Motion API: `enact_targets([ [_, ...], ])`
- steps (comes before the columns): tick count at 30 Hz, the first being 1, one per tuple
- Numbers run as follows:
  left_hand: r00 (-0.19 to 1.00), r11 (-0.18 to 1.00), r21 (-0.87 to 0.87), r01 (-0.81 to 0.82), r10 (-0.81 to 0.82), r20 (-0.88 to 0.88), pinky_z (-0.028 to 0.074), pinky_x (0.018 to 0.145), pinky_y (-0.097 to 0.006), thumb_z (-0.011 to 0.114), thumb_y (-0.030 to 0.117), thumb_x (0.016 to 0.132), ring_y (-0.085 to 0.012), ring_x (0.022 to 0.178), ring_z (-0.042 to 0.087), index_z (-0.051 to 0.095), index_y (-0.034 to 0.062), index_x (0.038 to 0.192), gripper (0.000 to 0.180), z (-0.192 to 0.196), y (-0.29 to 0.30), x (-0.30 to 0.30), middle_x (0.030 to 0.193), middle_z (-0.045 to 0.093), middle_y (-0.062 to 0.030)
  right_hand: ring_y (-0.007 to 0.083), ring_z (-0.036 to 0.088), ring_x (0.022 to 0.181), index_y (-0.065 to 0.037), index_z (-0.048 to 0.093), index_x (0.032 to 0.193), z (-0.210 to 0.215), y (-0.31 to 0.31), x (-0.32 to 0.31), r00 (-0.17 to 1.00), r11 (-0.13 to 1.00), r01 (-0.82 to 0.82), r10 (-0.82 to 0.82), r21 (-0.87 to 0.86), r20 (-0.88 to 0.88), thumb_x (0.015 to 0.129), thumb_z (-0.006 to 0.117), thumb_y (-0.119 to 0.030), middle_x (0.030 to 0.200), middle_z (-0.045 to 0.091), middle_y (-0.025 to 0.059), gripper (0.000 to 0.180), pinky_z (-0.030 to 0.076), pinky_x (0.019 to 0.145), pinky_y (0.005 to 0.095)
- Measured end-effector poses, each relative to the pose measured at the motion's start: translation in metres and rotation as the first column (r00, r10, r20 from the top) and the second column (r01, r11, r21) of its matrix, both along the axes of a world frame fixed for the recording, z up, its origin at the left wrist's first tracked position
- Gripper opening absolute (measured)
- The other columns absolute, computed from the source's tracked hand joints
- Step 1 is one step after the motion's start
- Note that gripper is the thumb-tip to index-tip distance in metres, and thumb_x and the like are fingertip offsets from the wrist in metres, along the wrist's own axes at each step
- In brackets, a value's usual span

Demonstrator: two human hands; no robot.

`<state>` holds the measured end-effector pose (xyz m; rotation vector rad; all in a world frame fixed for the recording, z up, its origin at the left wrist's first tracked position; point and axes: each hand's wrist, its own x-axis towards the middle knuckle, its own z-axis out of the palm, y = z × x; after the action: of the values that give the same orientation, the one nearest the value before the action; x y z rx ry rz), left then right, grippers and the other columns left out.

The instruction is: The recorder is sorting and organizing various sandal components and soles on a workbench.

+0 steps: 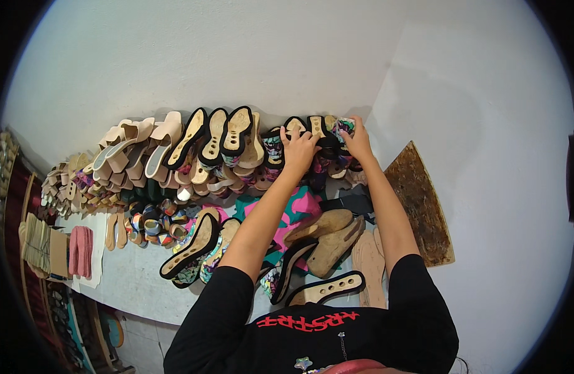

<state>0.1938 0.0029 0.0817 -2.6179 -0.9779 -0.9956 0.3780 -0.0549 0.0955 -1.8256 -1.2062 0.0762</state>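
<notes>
- The left hand (297,146) lies with fingers spread over a beige sole with a black padded rim (295,124), in the heap along the tabletop's back edge, toward its right end; whether it grips or only presses is hidden. If it only presses, the sole could slide.
- The right hand (357,142) seems to pinch a multicoloured patterned shoe piece (346,126) between thumb and fingers, farther right along that edge. A lopsided squeeze could twist it or crease its covering.
- Between the hands stands a black-rimmed beige sole with round holes (316,126); pushing both hands inward could jam or tip it.
- The heap is stacked and tilted (nothing visible props it in front), so one tug might bring pieces down onto the brown wooden-looking shoe lasts (338,246).
- Toward the tabletop's near edge lies another black-rimmed beige sole, with a row of holes (327,288), close to the black-shirted torso (312,336); leaning forward could nudge it off.
</notes>
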Motion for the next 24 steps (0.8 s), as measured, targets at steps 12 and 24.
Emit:
enact_targets([
  [12, 0.989, 0.992, -0.060, 0.108, -0.102, 0.103, 0.013, 0.096, -0.062, 0.067, 0.029, 0.071, -0.0279, 0.122, 0.030, 0.055, 0.0211, 0.111, 0.043, 0.004, -0.010, -0.012, 0.125, 0.043, -0.0017, 0.0394, 0.054, 0.097, -0.010, 0.034, 0.121, 0.003, -0.010, 0.007, 0.997, 0.997, -0.076, 0.076, 0.025, 0.017, 0.067, 0.071, -0.018, 0.104, 0.055, 0.0247, 0.065, 0.043, 0.080, 0.0426],
  [24, 0.959, 0.959, -0.005, 0.283, -0.283, -0.013, 0.008, 0.099, -0.060, 0.068, 0.022, 0.065, -0.0234, 0.131, 0.021, 0.048, 0.0179, 0.119, 0.058, 0.009, -0.061, 0.020, 0.135, 0.035, -0.0016, 0.0389, 0.058, 0.088, -0.007, 0.035, 0.117, 0.019, -0.018, 0.024, 0.997, 0.995, -0.040, 0.034, 0.094, 0.062, 0.070, 0.069, -0.021, 0.092, 0.060, 0.0228, 0.059, 0.046, 0.075, 0.0404],
])
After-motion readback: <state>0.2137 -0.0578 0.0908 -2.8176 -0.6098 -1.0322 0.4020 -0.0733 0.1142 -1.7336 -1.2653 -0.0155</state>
